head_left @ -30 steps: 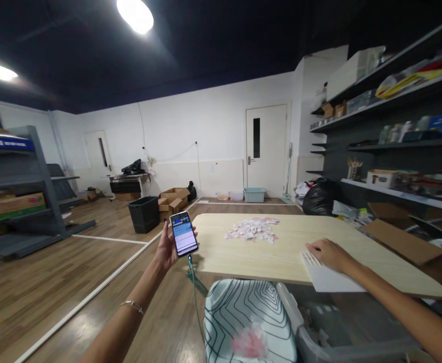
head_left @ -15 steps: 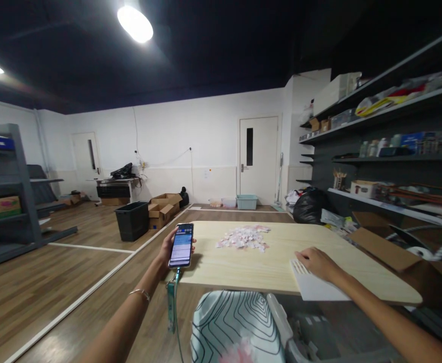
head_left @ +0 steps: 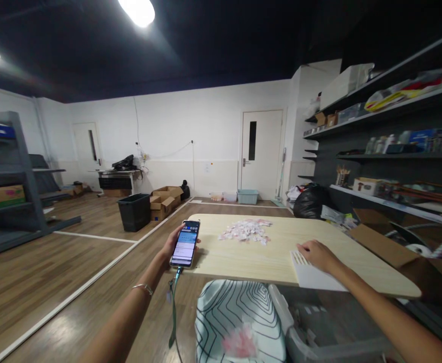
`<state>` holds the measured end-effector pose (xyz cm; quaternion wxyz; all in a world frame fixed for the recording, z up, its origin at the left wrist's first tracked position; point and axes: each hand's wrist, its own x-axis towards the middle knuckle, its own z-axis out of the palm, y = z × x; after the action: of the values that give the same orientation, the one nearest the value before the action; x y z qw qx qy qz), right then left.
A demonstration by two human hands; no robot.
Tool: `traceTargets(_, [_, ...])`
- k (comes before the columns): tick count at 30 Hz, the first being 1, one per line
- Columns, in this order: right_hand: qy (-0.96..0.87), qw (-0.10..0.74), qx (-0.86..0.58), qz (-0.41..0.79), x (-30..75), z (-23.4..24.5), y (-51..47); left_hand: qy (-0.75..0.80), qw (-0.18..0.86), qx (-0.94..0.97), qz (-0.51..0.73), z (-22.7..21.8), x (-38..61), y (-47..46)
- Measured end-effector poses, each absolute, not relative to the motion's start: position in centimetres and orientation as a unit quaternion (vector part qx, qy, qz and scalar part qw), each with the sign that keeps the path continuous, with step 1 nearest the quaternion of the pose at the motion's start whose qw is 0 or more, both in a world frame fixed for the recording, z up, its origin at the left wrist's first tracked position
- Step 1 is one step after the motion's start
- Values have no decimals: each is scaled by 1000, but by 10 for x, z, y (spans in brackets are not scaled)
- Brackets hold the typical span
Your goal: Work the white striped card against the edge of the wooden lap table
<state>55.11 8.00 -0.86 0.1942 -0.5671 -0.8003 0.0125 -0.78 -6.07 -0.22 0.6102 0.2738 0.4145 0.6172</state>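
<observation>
Well, left hand (head_left: 171,247): I'm grasping a phone (head_left: 185,244), eleven o'clock.
Right hand (head_left: 317,254): over white card (head_left: 315,279), two o'clock; whether clenched, I cannot tell.
Scraps (head_left: 246,231): twelve o'clock.

Your right hand (head_left: 317,255) can pass left along the near tabletop (head_left: 239,261). Farther out, heaped paper scraps (head_left: 248,231) block you.

A lit phone (head_left: 185,245) tilts — a white piece (head_left: 315,278) lies on the table (head_left: 281,242).

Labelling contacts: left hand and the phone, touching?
Touching. The head view shows the left hand wrapped around the phone, with its fingertips showing past the far edge.
</observation>
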Motion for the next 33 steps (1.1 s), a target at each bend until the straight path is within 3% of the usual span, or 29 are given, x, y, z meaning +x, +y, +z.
traceTargets(33, [-793,206,-573,16,552,-6,81,431,586,280,627,5,4,-72])
